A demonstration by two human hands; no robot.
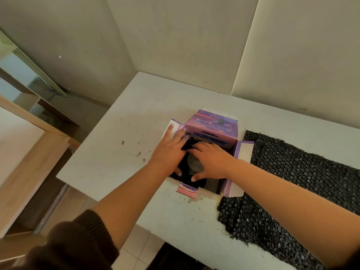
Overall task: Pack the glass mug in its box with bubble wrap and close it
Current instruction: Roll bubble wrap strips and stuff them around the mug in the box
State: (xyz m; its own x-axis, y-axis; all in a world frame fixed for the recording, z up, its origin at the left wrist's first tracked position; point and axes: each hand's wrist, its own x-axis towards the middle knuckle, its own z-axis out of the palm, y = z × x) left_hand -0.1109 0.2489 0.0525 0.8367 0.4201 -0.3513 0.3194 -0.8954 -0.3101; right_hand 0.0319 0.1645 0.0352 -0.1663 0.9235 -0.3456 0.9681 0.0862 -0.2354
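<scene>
A purple box (212, 131) stands open on the white table (120, 133), its flaps spread outward. Inside it lies a dark bubble-wrapped bundle, with a round pale part of the glass mug (194, 164) showing between my hands. My left hand (169, 151) lies flat over the box's left side, fingers straight, fingertips on the left flap and thumb inside the box. My right hand (210, 160) presses down on the bundle with spread, straight fingers. Most of the mug is hidden by the wrap and my hands.
A large sheet of black bubble wrap (292, 184) lies on the table to the right of the box, reaching the near edge. Walls close the table's far side and back corner. A wooden bench or shelf (35, 149) stands to the left, across a gap.
</scene>
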